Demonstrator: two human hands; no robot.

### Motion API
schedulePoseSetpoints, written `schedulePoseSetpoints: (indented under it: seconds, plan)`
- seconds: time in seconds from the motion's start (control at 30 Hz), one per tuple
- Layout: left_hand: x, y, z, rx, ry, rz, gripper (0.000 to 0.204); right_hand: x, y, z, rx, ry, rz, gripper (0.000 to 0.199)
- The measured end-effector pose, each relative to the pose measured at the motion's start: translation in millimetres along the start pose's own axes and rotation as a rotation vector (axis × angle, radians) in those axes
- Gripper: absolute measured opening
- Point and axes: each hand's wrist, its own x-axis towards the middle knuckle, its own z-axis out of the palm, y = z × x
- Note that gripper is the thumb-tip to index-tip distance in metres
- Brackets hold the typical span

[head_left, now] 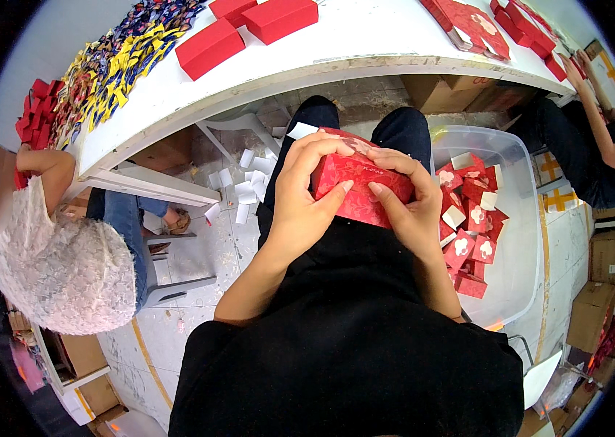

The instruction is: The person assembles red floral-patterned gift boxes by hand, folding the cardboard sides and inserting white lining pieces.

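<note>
Above my lap I hold a red patterned paper box (362,191) between both hands. My left hand (306,186) wraps round its left side, thumb pressed on the near face. On the right side, my right hand (411,197) grips it the same way, fingers over the top edge. A white flap (302,130) sticks out past my left fingertips. To the right stands a clear plastic bin (515,288) with several small red boxes (478,222) inside, some showing white flower-shaped patches.
Ahead curves a white table (366,36) bearing red boxes (209,51), a pile of yellow and blue wrapped pieces (129,69) and a stack of red printed sheets (467,28). White paper pieces (246,191) litter the floor. Co-workers sit left (67,255) and right (588,146).
</note>
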Motion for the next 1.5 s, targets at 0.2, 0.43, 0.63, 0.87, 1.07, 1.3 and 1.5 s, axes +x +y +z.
schedulePoseSetpoints:
  seconds: [0.2, 0.43, 0.63, 0.87, 1.07, 1.3, 1.5]
  plan:
    - [-0.3, -5.3, -2.6, -0.064, -0.036, -0.054, 0.035, 1.2, -3.0, -4.8, -0.059, -0.046, 0.026, 0.031]
    - [0.8, -7.3, -6.6, -0.165, -0.094, -0.072, 0.032, 4.5, 5.4, -6.6, -0.080, -0.091, -0.084, 0.037]
    - [-1.0, -7.5, -4.7, -0.224, -0.061, -0.131, 0.028, 0.0, 9.9, -0.6, -0.117, -0.026, -0.074, 0.035]
    - [0.9, -4.9, -7.9, -0.243, -0.053, -0.130, 0.015, 3.2, 7.5, -8.6, -0.007, -0.085, -0.085, 0.031]
    - [4.3, -5.5, -7.6, -0.181, 0.000, -0.067, 0.018, 0.4, 18.2, -15.7, 0.297, -0.057, 0.003, 0.017]
    - [5.5, -6.2, -8.8, -0.240, -0.017, -0.104, 0.022, -0.4, 19.5, -14.2, 0.215, -0.023, -0.008, 0.012]
    - [0.2, -10.3, -1.5, -0.393, -0.059, -0.192, 0.020, -5.0, 22.1, 1.5, 0.093, 0.164, -0.150, 0.021]
